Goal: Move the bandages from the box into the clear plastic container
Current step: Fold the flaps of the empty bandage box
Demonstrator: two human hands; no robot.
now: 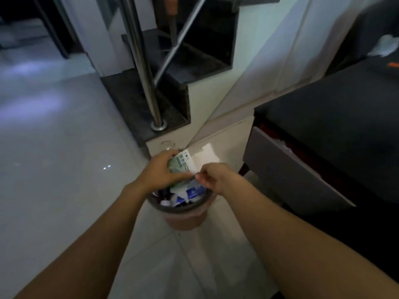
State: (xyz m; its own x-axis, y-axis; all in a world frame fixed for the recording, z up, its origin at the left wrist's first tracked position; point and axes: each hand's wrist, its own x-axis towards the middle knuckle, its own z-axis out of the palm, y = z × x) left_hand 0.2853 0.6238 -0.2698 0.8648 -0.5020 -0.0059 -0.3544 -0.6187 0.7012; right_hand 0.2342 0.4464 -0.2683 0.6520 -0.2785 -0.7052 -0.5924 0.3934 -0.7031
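Box, green-and-white, flap open, gripped in left hand, pinched by right hand.

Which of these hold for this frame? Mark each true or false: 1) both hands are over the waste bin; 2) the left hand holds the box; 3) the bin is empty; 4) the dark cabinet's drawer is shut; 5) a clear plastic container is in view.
1) True. The left hand and right hand are both above the waste bin.
2) True. Its fingers curl round the green and white box.
3) False. The bin holds crumpled paper and packaging.
4) False. The drawer of the dark cabinet stands pulled out.
5) False. No clear plastic container shows in this view.
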